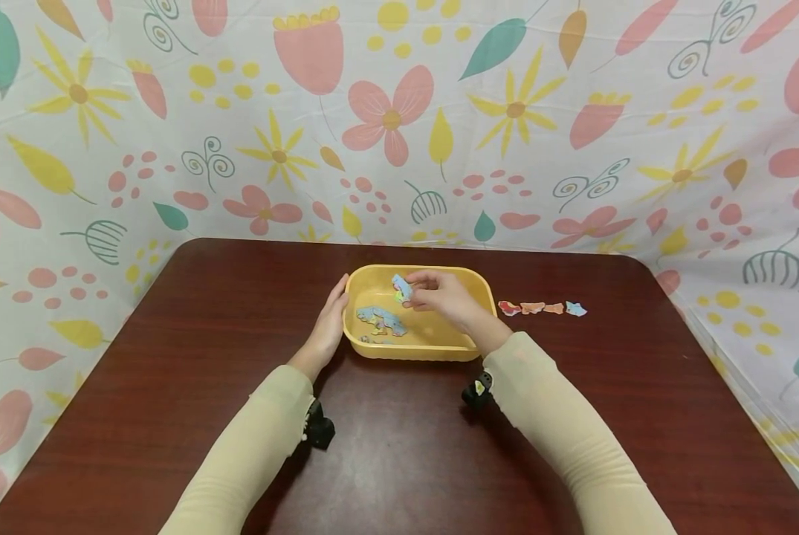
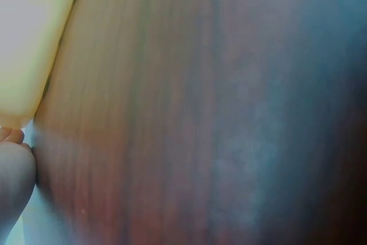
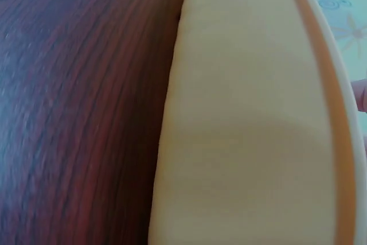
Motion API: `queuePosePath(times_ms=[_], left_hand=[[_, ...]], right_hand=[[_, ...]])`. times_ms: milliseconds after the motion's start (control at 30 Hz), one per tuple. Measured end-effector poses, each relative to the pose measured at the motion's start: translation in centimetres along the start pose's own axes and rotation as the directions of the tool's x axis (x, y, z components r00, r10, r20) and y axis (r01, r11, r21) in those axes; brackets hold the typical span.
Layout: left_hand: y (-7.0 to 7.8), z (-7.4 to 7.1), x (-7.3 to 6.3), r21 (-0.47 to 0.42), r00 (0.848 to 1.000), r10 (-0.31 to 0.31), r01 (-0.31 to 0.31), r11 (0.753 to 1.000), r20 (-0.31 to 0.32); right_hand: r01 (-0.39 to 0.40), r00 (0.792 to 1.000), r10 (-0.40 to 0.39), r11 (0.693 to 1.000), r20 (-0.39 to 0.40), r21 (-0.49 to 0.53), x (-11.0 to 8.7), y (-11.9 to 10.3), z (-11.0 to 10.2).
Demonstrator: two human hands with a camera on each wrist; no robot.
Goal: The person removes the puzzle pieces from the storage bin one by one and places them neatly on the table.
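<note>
My right hand (image 1: 444, 297) reaches over the yellow plastic tub (image 1: 432, 352) and pinches a light-blue puzzle piece (image 1: 402, 287) with pink and yellow-green marks between thumb and fingertips. Below it, inside the tub's left half, lie more blue puzzle pieces (image 1: 391, 321), partly overlapping. My left hand (image 1: 324, 333) rests along the tub's outer left side, its fingers extended against the wall near the rim. Fingers (image 2: 14, 159) of that hand show at the edge of the left wrist view beside the tub. In the right wrist view, the tub's front wall (image 3: 246, 113) hides most of the right hand.
Right of the tub, several small puzzle pieces (image 1: 544, 307), red, orange and light blue, lie in a short row on the dark wooden table (image 1: 399, 453). A flower-printed cloth (image 1: 386, 186) hangs behind the table's far edge.
</note>
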State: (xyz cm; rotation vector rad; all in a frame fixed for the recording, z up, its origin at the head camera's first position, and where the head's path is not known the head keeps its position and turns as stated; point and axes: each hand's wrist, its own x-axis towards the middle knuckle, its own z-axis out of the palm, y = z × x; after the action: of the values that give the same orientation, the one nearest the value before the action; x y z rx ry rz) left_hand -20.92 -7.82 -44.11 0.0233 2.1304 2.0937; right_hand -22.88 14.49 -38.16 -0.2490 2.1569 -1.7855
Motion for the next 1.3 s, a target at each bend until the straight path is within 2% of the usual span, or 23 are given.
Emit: queuePosePath(times_ms=[367, 467, 900, 1300], left_hand=[[0.1, 0.0, -0.1, -0.009, 1.0, -0.007, 0.007, 1.0, 0.004], [0.1, 0.0, -0.1, -0.006, 1.0, -0.013, 0.013, 1.0, 0.004], [-0.1, 0.0, -0.1, -0.013, 1.0, -0.01, 0.01, 1.0, 0.011], [0.1, 0.1, -0.4, -0.04, 1.0, -0.013, 0.012, 0.999, -0.02]], right_hand=[[0.008, 0.998, -0.017, 0.99, 0.065, 0.142, -1.6, -0.6, -2.1], [0.02, 0.998, -0.03, 0.989, 0.063, 0.145, -2.1, -0.7, -2.5], [0.051, 0.998, -0.043, 0.986, -0.048, 0.162, -4.3, -0.6, -5.7], [0.051, 0.98, -0.02, 0.986, -0.197, 0.157, -5.9, 1.0, -9.0]])
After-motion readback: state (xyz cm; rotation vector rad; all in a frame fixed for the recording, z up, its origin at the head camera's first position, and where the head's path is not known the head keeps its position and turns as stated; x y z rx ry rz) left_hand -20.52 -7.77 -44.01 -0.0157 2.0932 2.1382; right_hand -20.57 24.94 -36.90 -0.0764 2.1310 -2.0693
